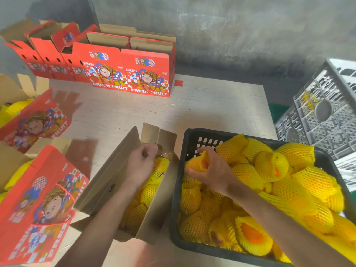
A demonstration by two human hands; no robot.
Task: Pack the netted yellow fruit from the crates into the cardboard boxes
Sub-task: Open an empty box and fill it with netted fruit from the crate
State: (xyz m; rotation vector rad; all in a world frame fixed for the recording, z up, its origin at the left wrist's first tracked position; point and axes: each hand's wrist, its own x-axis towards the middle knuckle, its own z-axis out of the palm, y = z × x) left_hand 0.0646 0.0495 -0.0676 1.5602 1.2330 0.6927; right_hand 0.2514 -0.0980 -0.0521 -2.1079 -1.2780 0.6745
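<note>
R hand (210, 170) curled round one netted fruit (198, 163), lifted just above pile at L end of black crate (174, 209). Orange flesh showing at net's open end near thumb. Rest of netted fruit pile (269, 182) heaped high in crate, several w/ orange ends exposed.

L hand (141, 164) over open cardboard box (107, 182), fingers loosely curled, nothing held as far as visible; thin pale strand near fingertips, can't tell if pinched. Box sits just L of crate, touching or nearly so, flaps up. Packed fruit (148, 191) inside, filling visible part of box, partly hidden by L forearm.

Two printed red boxes (38, 205) at L edge, lying tilted, yellow netted fruit peeking at their open tops. Row of red boxes (131, 74) standing at far side of table (212, 105) against grey wall (231, 26), tops open, "FRESH FRUIT" print facing cam. Small red scrap (178, 83) on table just R of row.

White lattice crates (323, 112) stacked off table at R, some yellow visible through holes.
</note>
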